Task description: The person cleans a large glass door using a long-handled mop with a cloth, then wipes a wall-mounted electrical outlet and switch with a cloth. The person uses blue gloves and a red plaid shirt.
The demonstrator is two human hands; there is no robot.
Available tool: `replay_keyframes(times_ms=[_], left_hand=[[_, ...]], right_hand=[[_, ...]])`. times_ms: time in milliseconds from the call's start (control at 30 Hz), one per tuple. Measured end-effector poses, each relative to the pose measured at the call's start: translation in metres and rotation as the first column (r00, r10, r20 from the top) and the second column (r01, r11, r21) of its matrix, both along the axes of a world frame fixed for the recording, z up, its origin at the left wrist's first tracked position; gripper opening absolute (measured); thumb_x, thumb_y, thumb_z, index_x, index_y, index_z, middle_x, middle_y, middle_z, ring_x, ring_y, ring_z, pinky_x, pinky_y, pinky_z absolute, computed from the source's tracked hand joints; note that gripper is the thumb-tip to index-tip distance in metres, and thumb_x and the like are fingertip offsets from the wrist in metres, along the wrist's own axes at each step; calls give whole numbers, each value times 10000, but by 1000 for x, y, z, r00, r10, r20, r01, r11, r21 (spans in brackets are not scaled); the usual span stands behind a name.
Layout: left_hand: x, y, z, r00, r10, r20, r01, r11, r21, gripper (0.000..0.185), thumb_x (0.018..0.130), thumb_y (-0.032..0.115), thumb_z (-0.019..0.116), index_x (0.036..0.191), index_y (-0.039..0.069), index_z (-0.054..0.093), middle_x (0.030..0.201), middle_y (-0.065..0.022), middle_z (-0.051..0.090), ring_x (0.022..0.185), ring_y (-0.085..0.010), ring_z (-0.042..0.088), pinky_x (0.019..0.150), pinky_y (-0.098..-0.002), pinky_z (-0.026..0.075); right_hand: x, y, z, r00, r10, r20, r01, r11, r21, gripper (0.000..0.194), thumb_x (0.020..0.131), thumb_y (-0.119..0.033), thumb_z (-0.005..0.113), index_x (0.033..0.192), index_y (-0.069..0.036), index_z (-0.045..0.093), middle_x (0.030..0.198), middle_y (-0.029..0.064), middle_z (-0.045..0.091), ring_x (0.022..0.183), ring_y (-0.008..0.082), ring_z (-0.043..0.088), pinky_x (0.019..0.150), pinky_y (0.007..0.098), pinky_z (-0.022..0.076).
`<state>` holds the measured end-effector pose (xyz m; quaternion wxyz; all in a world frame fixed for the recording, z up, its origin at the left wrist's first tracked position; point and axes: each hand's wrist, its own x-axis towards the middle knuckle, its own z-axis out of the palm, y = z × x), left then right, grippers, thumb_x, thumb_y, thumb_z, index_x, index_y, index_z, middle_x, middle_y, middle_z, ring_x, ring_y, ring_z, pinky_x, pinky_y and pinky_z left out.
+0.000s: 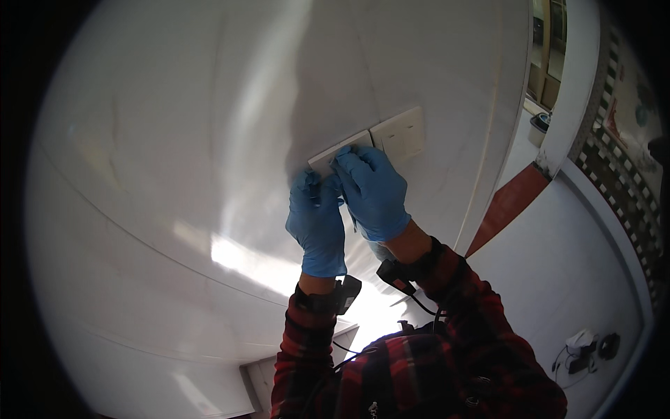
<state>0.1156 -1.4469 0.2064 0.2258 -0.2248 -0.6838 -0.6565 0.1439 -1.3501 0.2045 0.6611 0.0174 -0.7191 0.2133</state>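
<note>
Two white wall plates sit side by side on a glossy pale marbled wall. My right hand, in a blue glove, has its bent fingers at the lower edge of the left wall plate, with part of a greyish cloth seemingly hanging below it. My left hand, also in a blue glove, is just below that plate's left corner, its fingers curled. Whether it holds anything is hidden. The right wall plate has small slots and lies beside my right hand's knuckles.
A white door frame stands at the right, with a red floor strip by its foot. A small bucket is beyond it. Black devices with cables lie on the floor at lower right.
</note>
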Motion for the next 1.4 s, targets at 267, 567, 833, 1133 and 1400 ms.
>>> replay_keyframes(times_ms=[267, 567, 833, 1133, 1400], left_hand=[[-1, -1, -1, 975, 134, -177, -160, 977, -142, 228, 882, 106, 695, 1080, 40, 603, 927, -51, 680, 756, -110, 641, 686, -263, 564], [-3, 0, 0, 998, 8, 58, -3, 997, -82, 219, 906, 124, 677, 1097, 50, 601, 950, -51, 688, 818, -113, 651, 738, -266, 556], [-12, 0, -16, 968, 87, -234, -128, 978, -164, 211, 945, 129, 639, 1146, 69, 617, 1002, -46, 695, 877, -140, 664, 777, -266, 539], [-22, -16, -32, 972, -175, -156, 171, 984, -43, 172, 972, 45, 549, 1126, 32, 625, 993, -66, 686, 852, -160, 651, 784, -283, 540], [-19, -25, -104, 923, -353, 151, 326, 929, 175, 378, 897, 37, 631, 1268, 24, 563, 1167, -76, 646, 994, -161, 629, 906, -294, 506]], right_hand=[[-4, 3, 12, 998, -45, 49, 43, 998, 43, 245, 880, -110, 705, 1120, -75, 665, 982, 88, 637, 777, 216, 669, 622, 277, 572], [5, -5, 3, 999, 49, 2, -49, 998, -29, 158, 880, -164, 679, 1016, -85, 680, 897, 58, 653, 737, 190, 671, 603, 291, 566], [-7, -1, 19, 996, -66, 61, 62, 996, 64, 214, 885, -78, 678, 1098, -82, 689, 968, 80, 644, 800, 215, 668, 653, 286, 566], [-3, -3, -51, 976, 153, 157, -157, 987, 16, 217, 861, -65, 702, 1076, -97, 692, 938, 67, 657, 793, 207, 669, 656, 278, 564], [-1, 3, -110, 774, 621, 127, -419, 652, -632, 155, 868, -48, 705, 1019, -37, 677, 1027, 74, 677, 945, 172, 668, 852, 263, 532]])
